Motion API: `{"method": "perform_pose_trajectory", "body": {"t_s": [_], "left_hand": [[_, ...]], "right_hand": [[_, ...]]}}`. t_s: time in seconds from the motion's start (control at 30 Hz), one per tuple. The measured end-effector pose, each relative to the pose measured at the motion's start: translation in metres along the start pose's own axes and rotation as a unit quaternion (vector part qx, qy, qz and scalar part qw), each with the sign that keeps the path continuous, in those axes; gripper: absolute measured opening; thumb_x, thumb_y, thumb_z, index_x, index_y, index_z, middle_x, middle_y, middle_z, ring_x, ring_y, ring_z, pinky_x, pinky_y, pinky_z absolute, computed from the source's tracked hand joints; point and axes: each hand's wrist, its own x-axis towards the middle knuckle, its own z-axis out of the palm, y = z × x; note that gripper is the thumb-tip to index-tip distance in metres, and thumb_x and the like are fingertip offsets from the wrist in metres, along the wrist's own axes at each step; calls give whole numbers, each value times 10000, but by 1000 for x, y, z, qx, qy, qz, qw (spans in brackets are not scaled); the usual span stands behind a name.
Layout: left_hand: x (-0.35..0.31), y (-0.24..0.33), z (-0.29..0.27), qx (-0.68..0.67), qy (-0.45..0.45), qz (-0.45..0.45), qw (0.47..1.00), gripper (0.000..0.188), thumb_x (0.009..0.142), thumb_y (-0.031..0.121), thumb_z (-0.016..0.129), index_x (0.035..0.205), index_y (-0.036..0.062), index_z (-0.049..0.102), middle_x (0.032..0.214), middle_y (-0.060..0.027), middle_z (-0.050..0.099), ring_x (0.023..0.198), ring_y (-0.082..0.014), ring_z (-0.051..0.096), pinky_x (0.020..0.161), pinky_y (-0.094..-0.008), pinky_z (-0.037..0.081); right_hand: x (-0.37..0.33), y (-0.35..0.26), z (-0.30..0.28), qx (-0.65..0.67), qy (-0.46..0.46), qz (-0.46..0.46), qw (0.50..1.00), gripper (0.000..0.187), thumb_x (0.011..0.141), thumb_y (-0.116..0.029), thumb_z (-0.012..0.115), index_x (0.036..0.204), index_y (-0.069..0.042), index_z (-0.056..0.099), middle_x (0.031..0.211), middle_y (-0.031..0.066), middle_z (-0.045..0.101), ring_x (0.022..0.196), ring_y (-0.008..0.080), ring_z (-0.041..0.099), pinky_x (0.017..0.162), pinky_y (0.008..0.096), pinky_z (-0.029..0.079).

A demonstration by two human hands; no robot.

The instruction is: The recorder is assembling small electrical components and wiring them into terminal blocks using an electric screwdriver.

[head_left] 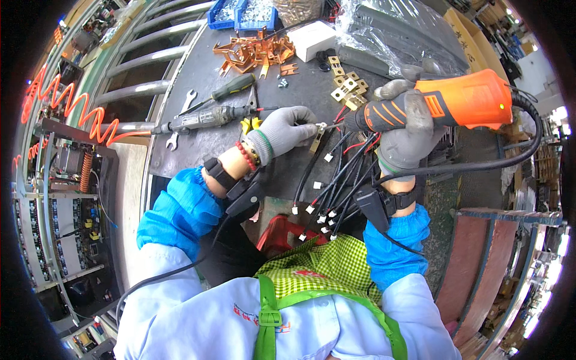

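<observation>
My left hand (280,130), in a grey glove, pinches a small brass-coloured terminal piece (317,140) between thumb and fingertips at the table's near edge. A black lead seems to run down from this piece. My right hand (408,144), gloved too, is wrapped round an orange and black electric screwdriver (465,99), held level. Its bit points left and meets the terminal piece, or nearly so; the exact contact is too small to tell. Beside the screwdriver's nose lie several stacked brass pieces (349,87). Black leads with white connectors (324,219) hang over the edge between my arms.
On the dark table (207,144) lie an air tool (204,117) with a coiled orange hose, a screwdriver (234,87), wrenches and copper brackets (255,51). Blue bins (255,15), a white box (312,39) and plastic-wrapped grey parts (390,36) stand behind. Rollers (138,90) run along the left.
</observation>
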Motion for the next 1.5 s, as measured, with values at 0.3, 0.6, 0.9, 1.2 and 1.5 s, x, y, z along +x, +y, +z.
{"method": "perform_pose_trajectory", "body": {"t_s": [0.3,0.6,0.9,1.2,1.5], "left_hand": [[12,-14,4,-98,9,-14,995,99,887,111,616,954,40,630,870,-21,646,773,-84,627,670,-226,551],[12,-10,2,-66,-8,-26,997,119,902,132,624,982,44,621,871,-5,641,755,-68,621,679,-213,539],[15,-22,11,-74,53,-32,995,128,850,157,652,882,34,644,796,-38,659,681,-90,638,613,-240,546],[10,-22,19,-14,126,-16,992,160,817,184,658,840,26,662,718,-73,669,599,-112,637,572,-266,504],[3,-19,41,14,210,11,978,217,809,222,690,834,12,644,710,-81,656,636,-126,623,603,-285,506]], "right_hand": [[0,6,7,-36,-43,-3,998,396,754,54,663,1115,-25,520,964,105,639,770,181,648,710,335,559],[-2,7,14,-64,-43,-1,997,222,747,41,693,941,-22,604,867,49,648,746,129,624,706,279,527],[15,30,36,-264,-138,-41,954,309,697,-225,802,834,-52,585,727,23,627,636,125,602,602,294,491],[13,37,21,-392,-205,-128,888,391,656,-306,816,840,-51,583,699,58,629,639,211,626,634,344,494],[9,9,36,-160,-167,51,972,208,730,-125,749,867,-23,630,816,36,654,681,176,628,620,298,497]]}}
